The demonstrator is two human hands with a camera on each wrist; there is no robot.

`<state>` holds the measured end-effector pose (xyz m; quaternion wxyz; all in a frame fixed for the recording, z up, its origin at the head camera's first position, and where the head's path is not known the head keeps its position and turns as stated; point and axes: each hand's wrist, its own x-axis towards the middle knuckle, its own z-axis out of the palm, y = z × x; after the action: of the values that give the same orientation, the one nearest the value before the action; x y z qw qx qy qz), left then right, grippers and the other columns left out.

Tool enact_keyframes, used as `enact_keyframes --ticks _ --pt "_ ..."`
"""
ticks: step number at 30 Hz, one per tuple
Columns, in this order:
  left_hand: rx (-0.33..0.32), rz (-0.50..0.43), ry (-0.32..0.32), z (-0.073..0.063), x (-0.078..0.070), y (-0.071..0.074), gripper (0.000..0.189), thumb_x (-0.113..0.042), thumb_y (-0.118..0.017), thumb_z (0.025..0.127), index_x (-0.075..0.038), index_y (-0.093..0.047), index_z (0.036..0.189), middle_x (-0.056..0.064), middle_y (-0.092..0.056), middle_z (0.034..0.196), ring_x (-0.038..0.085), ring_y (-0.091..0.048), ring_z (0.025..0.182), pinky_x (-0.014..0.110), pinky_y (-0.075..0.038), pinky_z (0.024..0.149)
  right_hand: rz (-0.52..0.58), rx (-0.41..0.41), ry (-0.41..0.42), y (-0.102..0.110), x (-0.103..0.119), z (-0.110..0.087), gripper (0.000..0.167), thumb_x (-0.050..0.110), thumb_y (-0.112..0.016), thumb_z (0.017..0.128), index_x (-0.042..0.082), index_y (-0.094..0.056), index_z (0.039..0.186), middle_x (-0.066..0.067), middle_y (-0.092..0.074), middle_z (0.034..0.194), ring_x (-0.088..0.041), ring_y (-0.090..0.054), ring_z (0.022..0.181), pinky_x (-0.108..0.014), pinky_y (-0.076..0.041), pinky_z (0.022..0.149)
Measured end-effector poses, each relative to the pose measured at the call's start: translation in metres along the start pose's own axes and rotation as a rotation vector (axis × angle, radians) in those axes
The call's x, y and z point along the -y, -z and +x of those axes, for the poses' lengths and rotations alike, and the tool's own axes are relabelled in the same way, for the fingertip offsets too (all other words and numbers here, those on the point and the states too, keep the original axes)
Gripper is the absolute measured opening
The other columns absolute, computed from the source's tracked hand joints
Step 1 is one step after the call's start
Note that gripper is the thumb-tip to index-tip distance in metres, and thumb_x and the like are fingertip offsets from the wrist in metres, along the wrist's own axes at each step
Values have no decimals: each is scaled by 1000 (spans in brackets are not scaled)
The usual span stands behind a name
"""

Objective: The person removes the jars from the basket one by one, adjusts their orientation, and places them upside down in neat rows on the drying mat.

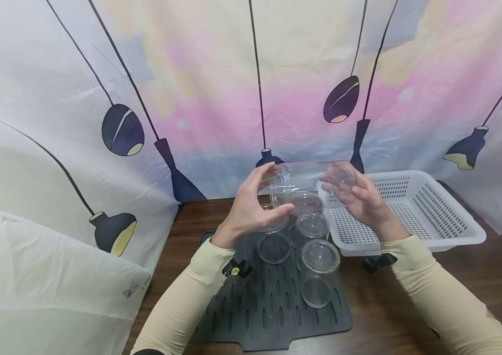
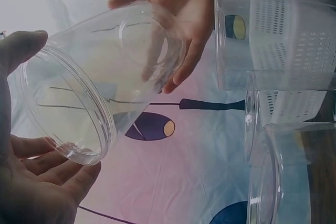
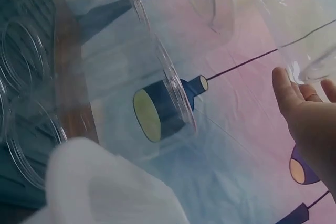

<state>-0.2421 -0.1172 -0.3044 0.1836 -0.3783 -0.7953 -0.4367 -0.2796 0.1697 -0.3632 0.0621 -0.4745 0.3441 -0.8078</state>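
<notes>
A clear, empty jar (image 1: 306,175) is held sideways in the air between both hands, in front of the printed backdrop. My left hand (image 1: 251,202) grips its ringed rim end, thumb on one side and fingers on the other, as the left wrist view shows. My right hand (image 1: 368,202) holds the opposite end, the round base, with spread fingers behind it and the thumb at its edge. In the right wrist view the right hand's fingertips (image 3: 283,80) touch the jar's lower edge. Below, several similar clear jars (image 1: 320,259) stand upside down on a dark ribbed drying mat (image 1: 251,301).
A white perforated plastic basket (image 1: 473,231) sits to the right of the mat on the brown wooden table (image 1: 379,305). A fabric backdrop (image 1: 220,98) printed with hanging lamps stands close behind the table and along its left side.
</notes>
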Motion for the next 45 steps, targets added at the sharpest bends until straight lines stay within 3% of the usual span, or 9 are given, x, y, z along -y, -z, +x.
enact_keyframes --ticks 10,15,21,26,30,36,45 --pt "2 -12 -5 -2 0 0 88 -27 -84 76 -12 -36 149 7 -47 142 18 -46 131 32 -44 107 -28 -110 13 -7 -4 1 56 10 -67 91 -2 -43 139 -15 -57 132 -30 -55 122 -41 -42 108" --pt "-2 -23 -1 -3 1 2 89 -25 -84 75 -12 -36 149 7 -46 143 18 -46 132 30 -43 107 -54 -133 22 -10 -3 4 55 9 -68 90 -5 -45 137 -17 -60 127 -30 -58 119 -40 -45 106" --pt "-2 -21 2 -3 1 3 90 -25 -84 75 -11 -36 149 7 -45 144 17 -46 133 30 -43 107 -115 -222 1 -15 0 3 57 13 -73 87 -3 -50 135 -15 -62 123 -28 -62 115 -33 -47 104" --pt "38 9 29 -5 1 5 96 -28 -85 74 -13 -30 152 7 -41 148 18 -43 136 34 -40 110 -111 -240 18 -16 0 4 59 14 -76 84 -5 -50 135 -15 -61 123 -27 -63 112 -30 -47 103" --pt "91 47 55 -8 3 9 103 -43 -82 76 -17 -23 156 4 -35 155 17 -36 142 36 -35 114 -122 -229 31 -17 2 6 61 14 -77 83 -6 -49 135 -17 -62 123 -27 -64 110 -30 -47 103" --pt "119 112 60 -16 9 16 109 -73 -66 74 -23 -18 157 -2 -29 158 17 -30 145 49 -32 114 -158 -238 16 -22 7 8 65 17 -79 81 -5 -50 135 -16 -62 122 -27 -65 107 -30 -49 100" --pt "132 209 103 -24 17 28 106 -49 -81 75 -26 -18 157 2 -25 160 23 -26 147 55 -31 113 -230 -222 -2 -30 14 11 62 16 -78 82 -2 -52 135 -14 -63 121 -27 -65 108 -29 -51 98"
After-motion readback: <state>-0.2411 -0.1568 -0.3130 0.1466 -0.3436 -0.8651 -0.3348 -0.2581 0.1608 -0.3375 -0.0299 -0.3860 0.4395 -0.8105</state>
